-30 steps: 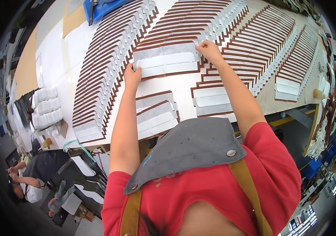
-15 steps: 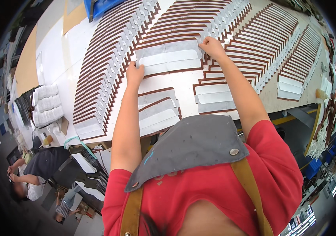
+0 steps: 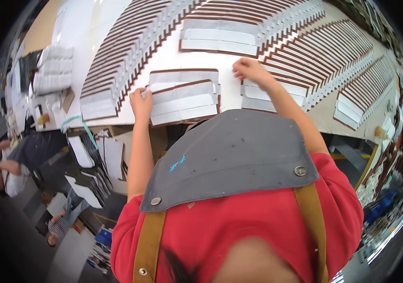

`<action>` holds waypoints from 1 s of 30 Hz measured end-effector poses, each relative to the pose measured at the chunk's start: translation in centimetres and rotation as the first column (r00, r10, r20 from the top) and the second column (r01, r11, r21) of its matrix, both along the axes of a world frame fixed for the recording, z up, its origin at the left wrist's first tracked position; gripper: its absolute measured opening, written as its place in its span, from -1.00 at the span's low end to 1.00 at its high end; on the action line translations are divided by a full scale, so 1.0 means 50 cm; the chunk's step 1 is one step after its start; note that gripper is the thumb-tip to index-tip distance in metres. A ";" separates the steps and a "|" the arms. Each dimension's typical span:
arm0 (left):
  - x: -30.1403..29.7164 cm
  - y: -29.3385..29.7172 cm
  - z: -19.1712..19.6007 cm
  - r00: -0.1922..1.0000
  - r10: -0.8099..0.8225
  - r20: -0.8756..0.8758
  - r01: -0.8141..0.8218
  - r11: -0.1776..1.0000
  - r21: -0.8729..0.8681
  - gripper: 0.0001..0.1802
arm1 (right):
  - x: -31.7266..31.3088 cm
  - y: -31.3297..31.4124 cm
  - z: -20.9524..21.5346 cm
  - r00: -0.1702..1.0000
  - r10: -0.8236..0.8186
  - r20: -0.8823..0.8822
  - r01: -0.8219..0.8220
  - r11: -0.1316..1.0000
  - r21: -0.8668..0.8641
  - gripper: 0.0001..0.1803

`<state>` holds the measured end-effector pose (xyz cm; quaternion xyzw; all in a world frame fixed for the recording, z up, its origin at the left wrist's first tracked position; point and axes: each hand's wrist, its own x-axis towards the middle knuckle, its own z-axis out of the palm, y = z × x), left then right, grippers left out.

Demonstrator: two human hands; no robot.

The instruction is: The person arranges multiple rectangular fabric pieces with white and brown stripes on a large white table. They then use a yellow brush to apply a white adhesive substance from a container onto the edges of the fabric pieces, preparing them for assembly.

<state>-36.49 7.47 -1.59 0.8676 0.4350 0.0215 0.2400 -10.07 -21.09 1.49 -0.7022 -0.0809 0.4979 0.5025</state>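
Observation:
My left hand (image 3: 141, 104) pinches the left end of the top white and brown flat card piece (image 3: 185, 96), which lies on a small stack at the near edge of the white table (image 3: 232, 89). My right hand (image 3: 248, 70) has its fingers curled. It rests on the table between that stack and a second small stack (image 3: 270, 96) to the right. I cannot tell whether it grips anything. Farther away lies a wider pair of the same pieces (image 3: 220, 40). A grey apron bib and a red shirt fill the lower part of the view.
Long fanned rows of brown-edged pieces (image 3: 116, 70) (image 3: 324, 52) cover the table on both sides. White bundles (image 3: 53, 70) sit at the far left. Card sheets and boxes (image 3: 102, 160) stand under the table edge. Other people (image 3: 17, 160) are at the lower left.
Both hands have left the wider pair of pieces farther out and come back toward the near edge. The left hand now holds the end of the nearer stack's top piece.

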 end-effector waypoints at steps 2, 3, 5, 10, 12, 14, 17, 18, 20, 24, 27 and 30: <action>-0.068 -0.040 0.012 0.991 0.091 -0.094 -0.082 0.992 0.095 -0.58 | -0.068 0.018 -0.002 0.988 0.084 -0.130 -0.083 0.996 0.012 -0.72; -0.090 -0.062 0.016 0.982 0.133 -0.135 -0.114 0.984 0.139 -0.56 | -0.093 0.025 0.000 0.980 0.085 -0.178 -0.086 0.996 0.000 -0.69; -0.115 -0.083 0.014 0.973 0.177 -0.148 -0.167 0.983 0.076 -0.49 | -0.124 0.038 -0.007 0.973 0.109 -0.204 -0.117 0.993 -0.025 -0.63; -0.133 -0.109 0.006 0.977 0.208 -0.046 -0.204 0.976 0.076 -0.48 | -0.167 0.056 -0.017 0.985 0.174 -0.011 -0.174 0.980 -0.095 -0.50; -0.130 -0.115 0.012 0.981 0.185 -0.061 -0.175 0.974 0.147 -0.52 | -0.173 0.062 -0.024 0.976 0.185 0.118 -0.169 0.977 -0.130 -0.43; -0.122 -0.123 0.021 0.978 0.185 -0.097 -0.171 0.975 0.139 -0.54 | -0.179 0.059 -0.035 0.963 0.188 0.192 -0.162 0.976 -0.143 -0.44; -0.118 -0.141 0.027 0.985 0.149 -0.089 -0.133 0.977 0.169 -0.56 | -0.186 0.049 -0.045 0.965 0.193 0.180 -0.163 0.972 -0.169 -0.45; -0.116 -0.147 0.024 0.987 0.138 -0.078 -0.124 0.979 0.160 -0.56 | -0.187 0.046 -0.041 0.966 0.204 0.158 -0.173 0.966 -0.190 -0.47; -0.114 -0.158 0.022 0.989 0.135 -0.056 -0.127 0.983 0.130 -0.57 | -0.194 0.039 -0.032 0.971 0.201 0.130 -0.175 0.967 -0.184 -0.50; -0.117 -0.145 -0.010 0.983 0.182 0.036 -0.183 0.982 0.037 -0.56 | -0.188 0.039 -0.016 0.994 0.074 -0.079 -0.085 0.985 -0.149 -0.47; -0.122 -0.122 -0.023 0.966 0.253 0.049 -0.246 0.962 -0.117 -0.56 | -0.189 0.038 -0.020 0.992 0.041 -0.122 -0.061 0.985 -0.163 -0.48; -0.134 -0.117 -0.026 0.951 0.306 0.053 -0.290 0.936 -0.199 -0.60 | -0.193 0.040 -0.020 0.993 -0.030 -0.114 0.019 0.995 -0.094 -0.46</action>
